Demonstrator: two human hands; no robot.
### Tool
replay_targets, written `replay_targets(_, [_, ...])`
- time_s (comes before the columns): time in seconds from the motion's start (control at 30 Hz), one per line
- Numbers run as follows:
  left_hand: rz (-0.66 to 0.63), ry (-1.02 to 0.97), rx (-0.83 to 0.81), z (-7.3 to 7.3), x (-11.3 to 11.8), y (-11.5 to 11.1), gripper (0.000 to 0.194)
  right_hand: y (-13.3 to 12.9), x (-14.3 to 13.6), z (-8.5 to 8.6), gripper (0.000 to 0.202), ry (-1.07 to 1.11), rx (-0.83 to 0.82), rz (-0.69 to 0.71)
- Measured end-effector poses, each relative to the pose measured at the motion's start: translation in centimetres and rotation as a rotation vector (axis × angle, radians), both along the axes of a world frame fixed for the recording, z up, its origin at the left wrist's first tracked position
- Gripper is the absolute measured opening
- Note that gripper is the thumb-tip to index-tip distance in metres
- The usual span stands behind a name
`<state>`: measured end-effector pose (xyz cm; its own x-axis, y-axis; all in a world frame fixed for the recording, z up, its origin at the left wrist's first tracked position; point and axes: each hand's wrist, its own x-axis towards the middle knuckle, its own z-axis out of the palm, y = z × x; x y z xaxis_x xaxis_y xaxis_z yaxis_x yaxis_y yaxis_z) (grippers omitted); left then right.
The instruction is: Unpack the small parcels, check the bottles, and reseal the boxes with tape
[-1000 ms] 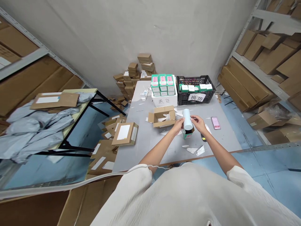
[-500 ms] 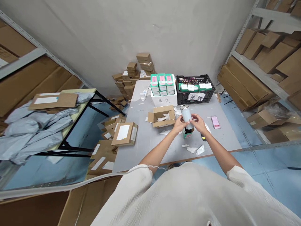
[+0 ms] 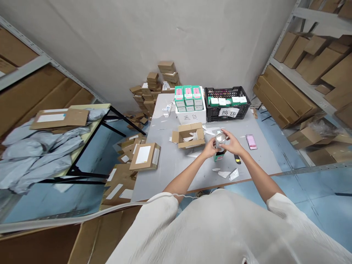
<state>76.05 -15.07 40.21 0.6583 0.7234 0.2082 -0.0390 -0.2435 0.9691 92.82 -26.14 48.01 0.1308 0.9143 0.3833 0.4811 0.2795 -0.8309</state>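
Between both hands is a pale tumbler (image 3: 220,138), its round silvery end turned up toward me. My left hand (image 3: 209,148) closes on its left side. The fingers of my right hand (image 3: 232,143) grip it from the right, one near the rim. Just below the tumbler, a small green box (image 3: 219,157) stands on the table, partly covered by my hands and the tumbler. Whether the tumbler's lower end is inside that box, I cannot tell.
On the grey table (image 3: 170,176) are an opened carton (image 3: 183,143), a white bin (image 3: 191,117) of green boxes, a black crate (image 3: 220,116), a phone (image 3: 251,141), a yellow-black cutter (image 3: 237,159) and plastic scraps (image 3: 224,174). A taped parcel (image 3: 145,156) overhangs the left edge.
The tumbler has tipped from showing its pale side to showing its round silvery end, and sits slightly lower. Both hands have shifted with it, the right fingers moving up near the rim.
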Motion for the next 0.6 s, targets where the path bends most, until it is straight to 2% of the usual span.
replay_targets(0.17, [-0.052,0.042,0.028,-0.3,0.0,-0.2,0.073,-0.3,0.6,0.5,0.08,-0.079,0.004,0.061])
replay_targets(0.3, [-0.077,0.054,0.075,-0.4,0.0,0.1,0.07,0.0,0.9,0.1,0.073,-0.069,0.004,0.0])
replay_targets(0.43, [-0.01,0.125,0.197,-0.6,-0.5,0.4,0.078,0.3,1.3,-0.8,0.073,-0.048,0.003,-0.099])
replay_targets(0.6, [0.079,0.266,0.288,-1.9,-1.6,0.2,0.088,0.3,1.7,-2.3,0.073,-0.025,-0.004,-0.144])
